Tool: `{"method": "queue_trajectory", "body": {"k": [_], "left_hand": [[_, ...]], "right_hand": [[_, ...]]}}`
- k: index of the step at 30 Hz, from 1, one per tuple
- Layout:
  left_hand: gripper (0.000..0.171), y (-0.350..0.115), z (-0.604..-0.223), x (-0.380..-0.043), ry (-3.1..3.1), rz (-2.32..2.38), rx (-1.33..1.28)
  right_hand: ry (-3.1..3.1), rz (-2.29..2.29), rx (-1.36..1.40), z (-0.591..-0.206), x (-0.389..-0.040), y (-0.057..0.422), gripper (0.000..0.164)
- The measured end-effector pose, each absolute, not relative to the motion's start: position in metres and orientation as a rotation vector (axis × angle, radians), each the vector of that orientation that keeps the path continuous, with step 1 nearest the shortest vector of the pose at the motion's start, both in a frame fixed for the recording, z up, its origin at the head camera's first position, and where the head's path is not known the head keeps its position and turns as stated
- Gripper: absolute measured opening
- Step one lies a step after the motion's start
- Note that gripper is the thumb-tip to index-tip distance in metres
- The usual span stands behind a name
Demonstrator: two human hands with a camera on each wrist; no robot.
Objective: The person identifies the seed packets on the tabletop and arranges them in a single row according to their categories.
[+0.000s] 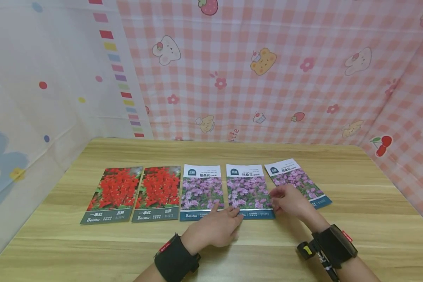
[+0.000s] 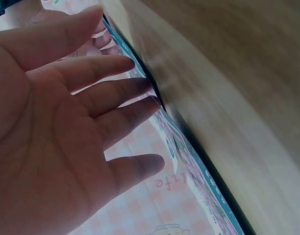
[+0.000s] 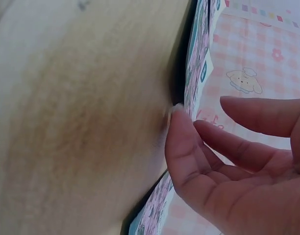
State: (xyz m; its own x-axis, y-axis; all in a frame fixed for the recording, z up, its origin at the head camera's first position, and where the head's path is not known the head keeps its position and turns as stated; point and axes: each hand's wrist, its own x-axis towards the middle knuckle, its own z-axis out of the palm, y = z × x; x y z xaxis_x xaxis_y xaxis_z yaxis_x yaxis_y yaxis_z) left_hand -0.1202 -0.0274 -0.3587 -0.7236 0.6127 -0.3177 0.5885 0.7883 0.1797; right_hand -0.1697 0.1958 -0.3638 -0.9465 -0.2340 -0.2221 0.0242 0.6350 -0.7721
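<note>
In the head view my left hand (image 1: 216, 227) lies palm down at the lower left corner of the middle purple-flowered seed packet (image 1: 248, 188). One of its fingers overlaps the bottom of the left purple-flowered packet (image 1: 201, 192). The left wrist view shows those fingers (image 2: 111, 88) straight and spread along the packets' lower edges. My right hand (image 1: 290, 201) is at the middle packet's right edge, fingers loosely bent. In the right wrist view its thumb (image 3: 262, 116) stands apart from a fingertip beside that edge. The right purple-flowered packet (image 1: 296, 182) lies tilted just beyond this hand.
Two red-flowered seed packets (image 1: 116, 188) lie side by side at the left of the row. All the packets lie on a wooden table (image 1: 127, 250). Patterned cloth (image 1: 232, 78) hangs behind the table and at both sides. Black wrist straps (image 1: 174, 258) are on both forearms.
</note>
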Motion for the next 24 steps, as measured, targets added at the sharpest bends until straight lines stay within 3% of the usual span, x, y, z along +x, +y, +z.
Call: {"method": "queue_trajectory", "body": {"k": [8,24], "left_hand": [[0.056,-0.0283,-0.3586,-0.1197,2.611,0.045,0.911],[0.055,-0.0281,-0.3598,-0.1193,2.611,0.074,0.921]], "right_hand": [[2.795,-0.949,-0.45,-0.3624,-0.1638,0.1933,0.028],[2.704,-0.914,-0.65,-0.3674,-0.1612,0.19,0.023]]}}
